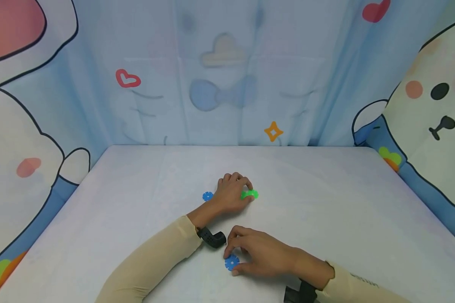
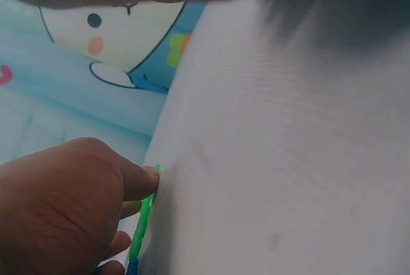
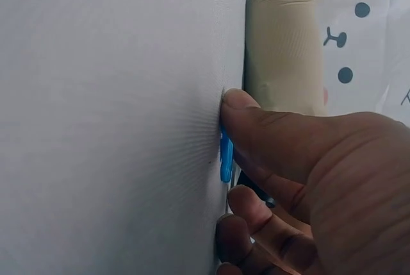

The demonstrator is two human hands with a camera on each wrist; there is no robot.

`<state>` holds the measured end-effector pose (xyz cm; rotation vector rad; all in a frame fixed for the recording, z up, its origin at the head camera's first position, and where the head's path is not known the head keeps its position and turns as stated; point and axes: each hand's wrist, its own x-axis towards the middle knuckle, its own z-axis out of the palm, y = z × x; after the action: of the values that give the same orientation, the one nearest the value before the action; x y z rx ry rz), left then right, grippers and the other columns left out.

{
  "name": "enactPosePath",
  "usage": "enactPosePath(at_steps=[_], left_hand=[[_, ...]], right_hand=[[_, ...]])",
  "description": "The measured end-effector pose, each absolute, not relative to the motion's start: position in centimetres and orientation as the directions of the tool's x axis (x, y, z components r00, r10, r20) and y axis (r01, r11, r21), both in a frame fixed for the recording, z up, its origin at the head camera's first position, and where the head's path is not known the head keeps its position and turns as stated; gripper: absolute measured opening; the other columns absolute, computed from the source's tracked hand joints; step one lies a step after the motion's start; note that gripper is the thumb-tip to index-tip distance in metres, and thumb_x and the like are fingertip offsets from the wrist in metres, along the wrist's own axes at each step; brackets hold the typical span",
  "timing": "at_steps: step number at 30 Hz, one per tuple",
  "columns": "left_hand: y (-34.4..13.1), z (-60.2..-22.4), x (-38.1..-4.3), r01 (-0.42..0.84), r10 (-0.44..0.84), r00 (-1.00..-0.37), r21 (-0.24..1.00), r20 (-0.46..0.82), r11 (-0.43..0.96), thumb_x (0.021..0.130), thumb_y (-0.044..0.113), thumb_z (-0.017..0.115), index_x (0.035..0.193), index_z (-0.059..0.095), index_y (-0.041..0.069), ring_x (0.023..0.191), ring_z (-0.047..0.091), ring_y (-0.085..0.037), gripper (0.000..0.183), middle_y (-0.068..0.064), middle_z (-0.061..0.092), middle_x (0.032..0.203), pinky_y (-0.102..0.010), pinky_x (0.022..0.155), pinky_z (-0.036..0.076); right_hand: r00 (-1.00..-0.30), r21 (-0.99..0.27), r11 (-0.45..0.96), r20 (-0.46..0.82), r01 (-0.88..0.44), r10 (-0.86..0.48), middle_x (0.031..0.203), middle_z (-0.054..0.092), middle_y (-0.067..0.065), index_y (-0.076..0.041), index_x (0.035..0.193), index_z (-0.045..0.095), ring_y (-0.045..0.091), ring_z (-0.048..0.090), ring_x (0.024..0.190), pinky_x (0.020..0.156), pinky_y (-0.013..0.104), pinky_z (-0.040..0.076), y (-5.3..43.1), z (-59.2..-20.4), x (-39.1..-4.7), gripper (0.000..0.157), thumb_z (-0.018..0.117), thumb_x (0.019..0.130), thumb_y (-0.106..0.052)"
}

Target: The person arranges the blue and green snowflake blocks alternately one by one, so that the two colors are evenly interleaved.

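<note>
On the white table, my left hand [image 1: 233, 193] has its thumb and index finger at opposite edges of a green notched plastic snowflake disc [image 1: 254, 194]. That green piece [image 2: 145, 214] appears edge-on in the left wrist view, with a bit of blue [image 2: 132, 266] below it. A second disc, blue [image 1: 207, 196], shows just left of the left hand, which hides whatever lies between. Nearer the front, my right hand [image 1: 263, 252] pinches another blue snowflake disc [image 1: 232, 262] between thumb and index finger. In the right wrist view this blue disc [image 3: 226, 154] stands edge-on against the tabletop.
The white-covered table [image 1: 326, 202] reaches back to a light blue curtain [image 1: 227, 101] printed with cartoon figures, hearts and a star. A black wrist strap [image 1: 212, 238] on the left arm sits close to the right hand's fingers.
</note>
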<state>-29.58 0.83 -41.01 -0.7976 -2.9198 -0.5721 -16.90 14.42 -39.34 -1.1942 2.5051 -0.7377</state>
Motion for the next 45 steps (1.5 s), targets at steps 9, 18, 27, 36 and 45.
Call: enactPosePath(at_steps=[9, 18, 27, 36, 45], left_hand=[[0.88, -41.15, -29.57, 0.502, 0.478, -0.864, 0.336, 0.158, 0.797, 0.095, 0.043, 0.062, 0.117, 0.064, 0.025, 0.124, 0.044, -0.028, 0.029, -0.004, 0.052, 0.133, -0.046, 0.100, 0.036], [0.72, -41.14, -29.72, 0.511, 0.485, -0.859, 0.339, 0.164, 0.790, 0.095, 0.043, 0.062, 0.117, 0.064, 0.025, 0.123, 0.044, -0.029, 0.030, -0.004, 0.052, 0.133, -0.046, 0.099, 0.036], [0.69, -41.02, -29.75, 0.516, 0.487, -0.856, 0.334, 0.171, 0.789, 0.094, 0.043, 0.063, 0.116, 0.064, 0.026, 0.122, 0.045, -0.028, 0.028, -0.003, 0.053, 0.132, -0.045, 0.098, 0.037], [0.70, -41.31, -29.84, 0.518, 0.489, -0.855, 0.331, 0.172, 0.789, 0.094, 0.043, 0.063, 0.116, 0.064, 0.026, 0.123, 0.045, -0.028, 0.028, -0.003, 0.052, 0.133, -0.046, 0.099, 0.037], [0.69, -41.17, -29.69, 0.523, 0.494, -0.852, 0.345, 0.174, 0.780, 0.095, 0.042, 0.062, 0.117, 0.064, 0.025, 0.123, 0.045, -0.029, 0.029, -0.005, 0.052, 0.133, -0.046, 0.099, 0.037]], right_hand=[[-0.642, -0.555, 0.551, -0.041, -0.623, -0.766, 0.111, 0.051, -0.018, -0.032, 0.102, 0.068, -0.003, 0.049, 0.084, 0.078, 0.016, 0.045, 14.40, -39.38, -16.93, 0.022, 0.078, 0.084, -0.039], [-0.636, -0.550, 0.545, -0.032, -0.633, -0.771, 0.110, 0.051, -0.018, -0.033, 0.100, 0.066, -0.003, 0.048, 0.085, 0.078, 0.016, 0.044, 14.36, -39.27, -16.91, 0.021, 0.077, 0.085, -0.041], [-0.628, -0.562, 0.537, -0.039, -0.629, -0.777, 0.109, 0.050, -0.017, -0.032, 0.103, 0.066, -0.002, 0.048, 0.083, 0.077, 0.016, 0.044, 14.30, -39.05, -16.95, 0.022, 0.077, 0.085, -0.039], [-0.623, -0.571, 0.534, -0.050, -0.624, -0.781, 0.112, 0.051, -0.016, -0.032, 0.111, 0.068, -0.002, 0.049, 0.086, 0.079, 0.016, 0.045, 14.47, -39.19, -17.08, 0.028, 0.076, 0.085, -0.039], [-0.571, -0.606, 0.465, -0.023, -0.645, -0.821, 0.111, 0.052, -0.013, -0.027, 0.115, 0.072, -0.002, 0.051, 0.087, 0.082, 0.017, 0.047, 15.16, -39.10, -17.58, 0.030, 0.076, 0.086, -0.033]])
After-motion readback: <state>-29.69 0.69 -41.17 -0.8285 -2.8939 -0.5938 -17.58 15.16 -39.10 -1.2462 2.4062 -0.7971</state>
